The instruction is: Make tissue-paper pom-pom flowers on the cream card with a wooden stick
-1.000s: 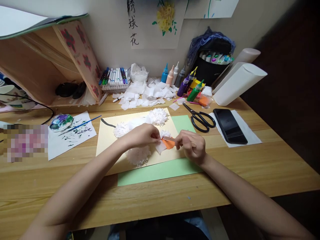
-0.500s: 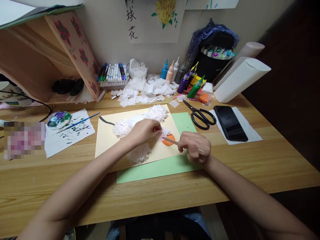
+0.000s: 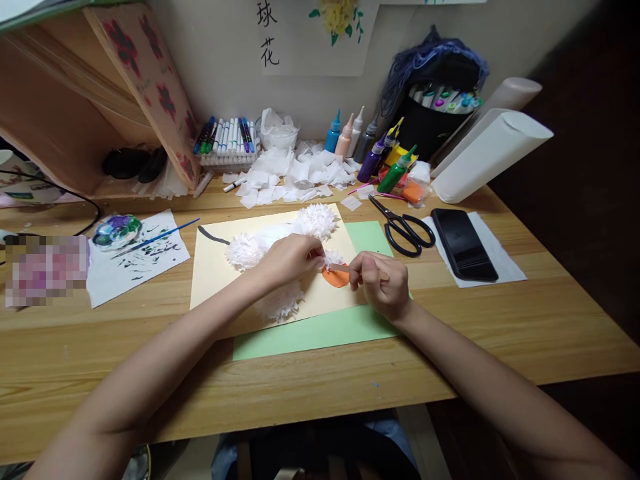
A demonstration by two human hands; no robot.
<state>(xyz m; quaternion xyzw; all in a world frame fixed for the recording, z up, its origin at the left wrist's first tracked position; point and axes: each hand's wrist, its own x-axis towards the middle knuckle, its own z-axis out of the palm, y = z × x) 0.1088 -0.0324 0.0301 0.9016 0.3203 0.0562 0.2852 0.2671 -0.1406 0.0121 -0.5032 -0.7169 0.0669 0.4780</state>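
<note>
— Tissue flower on the cream card: feather-light, crushable?
— Yes. Left hand pinches its edge; right hand is closed around a thin stick beside it.

Soft indoor light, warped edges

White tissue flowers, orange blob, cream sheet, green sheet.

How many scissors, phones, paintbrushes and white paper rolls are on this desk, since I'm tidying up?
Scissors: 1
Phone: 1
Paintbrush: 1
White paper rolls: 2
Total: 5
</note>
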